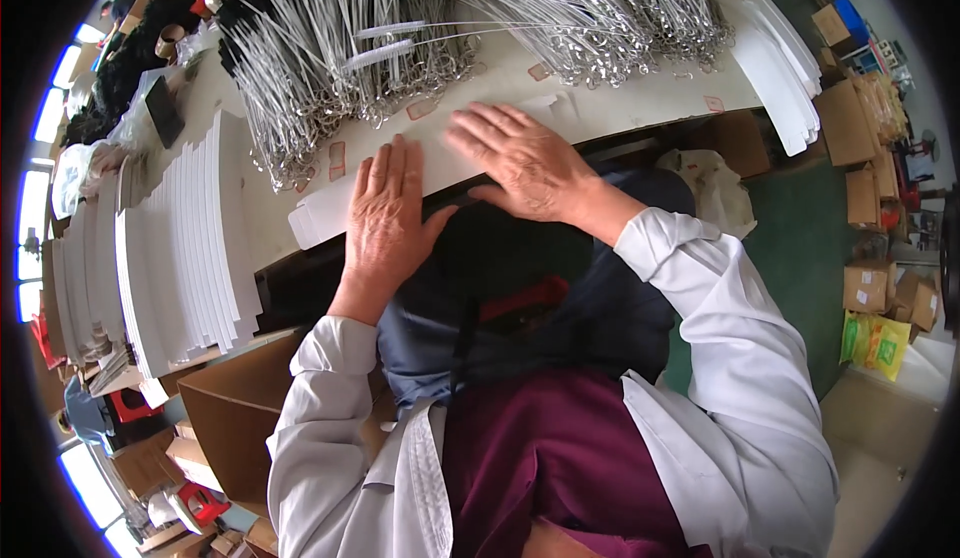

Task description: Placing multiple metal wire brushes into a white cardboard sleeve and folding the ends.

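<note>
A long, slim white card box (322, 214) lies along the table's front edge, partly hidden under my hands. My left hand (385, 223) rests flat on it near its left end, fingers stretched out and the thumb apart. Farther right, my right hand (525, 163) lies palm down over the box, fingers extended and slightly blurred at the tips. Neither hand grips anything. Just beyond them spreads a large heap of thin wire brushes (400, 78) with looped metal ends toward me; a few show white bristles (385, 54).
White card strips or flat boxes (190, 248) stand stacked at the left, with more white boxes (775, 78) at the right end. Small reddish labels (422, 109) lie on the table (640, 108). An open cardboard box (240, 398) stands at lower left. Cartons (870, 288) line the right side.
</note>
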Demonstrator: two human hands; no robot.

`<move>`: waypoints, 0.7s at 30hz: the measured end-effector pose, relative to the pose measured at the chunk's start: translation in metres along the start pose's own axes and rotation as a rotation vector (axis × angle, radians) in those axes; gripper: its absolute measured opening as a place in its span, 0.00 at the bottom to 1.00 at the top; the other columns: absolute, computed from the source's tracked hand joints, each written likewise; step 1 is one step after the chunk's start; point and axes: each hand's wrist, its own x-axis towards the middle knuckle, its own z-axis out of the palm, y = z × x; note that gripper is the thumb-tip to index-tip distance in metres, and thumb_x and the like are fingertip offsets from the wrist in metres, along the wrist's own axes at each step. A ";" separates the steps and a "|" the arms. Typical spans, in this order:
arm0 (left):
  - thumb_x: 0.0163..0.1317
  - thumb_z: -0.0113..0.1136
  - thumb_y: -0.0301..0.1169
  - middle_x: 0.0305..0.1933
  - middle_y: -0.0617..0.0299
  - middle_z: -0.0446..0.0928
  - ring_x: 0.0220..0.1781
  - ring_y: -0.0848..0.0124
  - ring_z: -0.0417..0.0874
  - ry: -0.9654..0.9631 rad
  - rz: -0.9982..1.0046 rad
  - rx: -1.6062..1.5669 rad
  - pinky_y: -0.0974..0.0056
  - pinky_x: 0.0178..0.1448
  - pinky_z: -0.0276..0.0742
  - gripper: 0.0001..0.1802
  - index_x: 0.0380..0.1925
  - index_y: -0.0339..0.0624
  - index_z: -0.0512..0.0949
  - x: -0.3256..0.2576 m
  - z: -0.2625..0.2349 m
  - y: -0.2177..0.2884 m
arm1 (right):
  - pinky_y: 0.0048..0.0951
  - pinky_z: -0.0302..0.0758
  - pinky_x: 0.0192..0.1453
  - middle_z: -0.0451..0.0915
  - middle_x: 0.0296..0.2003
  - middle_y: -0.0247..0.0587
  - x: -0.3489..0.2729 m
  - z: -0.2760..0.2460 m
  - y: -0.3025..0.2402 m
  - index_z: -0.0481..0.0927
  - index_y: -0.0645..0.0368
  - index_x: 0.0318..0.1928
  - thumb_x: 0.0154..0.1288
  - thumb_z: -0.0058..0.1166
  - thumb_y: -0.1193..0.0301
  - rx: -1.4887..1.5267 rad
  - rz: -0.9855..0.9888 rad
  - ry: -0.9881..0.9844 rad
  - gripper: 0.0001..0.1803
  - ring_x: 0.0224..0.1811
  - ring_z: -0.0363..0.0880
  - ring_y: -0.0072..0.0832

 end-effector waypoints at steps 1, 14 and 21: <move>0.61 0.71 0.45 0.75 0.38 0.65 0.76 0.43 0.66 0.001 0.000 0.002 0.43 0.79 0.60 0.46 0.73 0.31 0.63 -0.006 -0.001 -0.008 | 0.45 0.58 0.81 0.68 0.72 0.50 -0.004 -0.003 0.004 0.67 0.63 0.72 0.66 0.63 0.53 0.011 0.037 0.003 0.41 0.77 0.64 0.44; 0.57 0.68 0.30 0.60 0.35 0.77 0.64 0.41 0.76 -0.088 -0.066 0.090 0.45 0.72 0.70 0.31 0.59 0.24 0.73 -0.064 -0.044 -0.017 | 0.43 0.69 0.75 0.83 0.58 0.43 -0.053 -0.018 0.030 0.82 0.63 0.58 0.64 0.59 0.71 -0.031 -0.009 0.228 0.22 0.65 0.78 0.38; 0.55 0.75 0.37 0.51 0.40 0.81 0.53 0.42 0.83 -0.362 -0.135 -0.453 0.49 0.58 0.79 0.35 0.60 0.32 0.72 -0.024 -0.065 0.042 | 0.44 0.70 0.74 0.84 0.55 0.41 -0.030 -0.030 -0.041 0.85 0.61 0.53 0.65 0.55 0.72 0.234 -0.185 0.250 0.17 0.65 0.78 0.40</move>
